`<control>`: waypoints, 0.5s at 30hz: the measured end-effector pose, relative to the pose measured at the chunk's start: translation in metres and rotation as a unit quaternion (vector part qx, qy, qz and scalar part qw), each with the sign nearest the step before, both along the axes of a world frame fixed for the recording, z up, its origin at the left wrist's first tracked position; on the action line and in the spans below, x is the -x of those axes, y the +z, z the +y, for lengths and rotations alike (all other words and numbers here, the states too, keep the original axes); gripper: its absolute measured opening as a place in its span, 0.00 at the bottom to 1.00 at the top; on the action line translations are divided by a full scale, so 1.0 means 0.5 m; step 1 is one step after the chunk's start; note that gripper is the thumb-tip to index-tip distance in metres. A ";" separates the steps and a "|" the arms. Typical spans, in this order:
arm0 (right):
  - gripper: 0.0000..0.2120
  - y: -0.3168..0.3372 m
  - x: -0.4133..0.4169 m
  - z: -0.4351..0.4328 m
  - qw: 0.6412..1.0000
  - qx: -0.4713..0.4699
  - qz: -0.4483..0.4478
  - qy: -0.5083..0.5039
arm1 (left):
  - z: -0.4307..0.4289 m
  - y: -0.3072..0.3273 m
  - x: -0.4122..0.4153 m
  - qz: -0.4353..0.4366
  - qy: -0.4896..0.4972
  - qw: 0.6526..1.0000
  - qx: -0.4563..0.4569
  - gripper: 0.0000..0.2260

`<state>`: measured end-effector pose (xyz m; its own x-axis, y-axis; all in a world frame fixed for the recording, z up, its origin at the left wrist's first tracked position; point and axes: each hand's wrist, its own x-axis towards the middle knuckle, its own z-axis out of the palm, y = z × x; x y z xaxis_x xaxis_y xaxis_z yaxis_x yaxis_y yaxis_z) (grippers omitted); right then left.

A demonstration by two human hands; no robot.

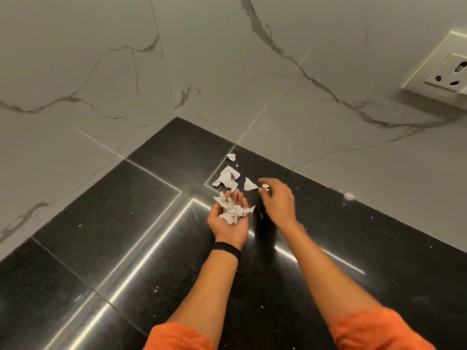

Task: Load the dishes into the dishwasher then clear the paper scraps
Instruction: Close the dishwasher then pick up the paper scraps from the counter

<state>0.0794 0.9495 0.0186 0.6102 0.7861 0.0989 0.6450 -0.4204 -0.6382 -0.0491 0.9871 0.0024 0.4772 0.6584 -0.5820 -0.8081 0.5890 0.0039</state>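
My left hand (228,219) lies palm up over the black counter (113,223), fingers relaxed, cupping a heap of crumpled white paper scraps (233,210). Just to its right, my right hand (276,198) reaches toward the corner and pinches a small white scrap (264,187) between its fingertips. Loose scraps lie on the counter beyond the hands: a large crumpled piece (227,178), a triangular piece (249,184) and a small one (230,156) nearest the wall. No dishes or dishwasher are in view.
Marble-look wall tiles (214,59) meet in a corner behind the counter. A white wall socket (444,69) sits at the right. Tiny white specks dot the glossy counter, which shows bright light streaks.
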 end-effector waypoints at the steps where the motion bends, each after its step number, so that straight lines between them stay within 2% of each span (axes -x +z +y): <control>1: 0.20 -0.019 -0.030 0.012 0.997 0.066 -0.031 0.025 | 0.005 0.000 0.000 -0.001 0.000 1.000 0.000 0.17; 3: 0.26 -0.055 -0.075 0.031 0.982 0.159 -0.064 0.082 | 0.014 0.001 -0.005 -0.003 0.004 1.000 0.003 0.16; 4: 0.26 -0.070 -0.085 0.036 0.975 0.176 -0.082 0.106 | 0.017 -0.001 -0.006 -0.001 0.008 1.000 0.004 0.16; 6: 0.21 -0.085 -0.077 0.024 0.969 0.156 -0.127 0.143 | 0.018 -0.004 -0.007 0.004 0.009 1.000 0.005 0.16; 9: 0.16 -0.093 -0.030 -0.049 0.966 0.094 -0.193 0.144 | 0.013 -0.011 -0.010 0.010 -0.001 1.000 0.001 0.17; 13: 0.12 -0.092 -0.002 -0.115 0.970 0.089 -0.182 0.132 | -0.001 -0.010 0.001 0.027 -0.008 1.000 -0.007 0.16; 15: 0.10 -0.069 0.010 -0.116 0.991 0.043 -0.107 0.065 | -0.011 -0.002 0.004 0.035 -0.010 0.999 -0.011 0.16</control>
<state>0.0743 0.8917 -0.0161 0.4752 0.8679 0.1444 0.8144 -0.3718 -0.4455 -0.0510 0.9817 0.0015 0.4479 0.6623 -0.6006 -0.7940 0.6035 0.0733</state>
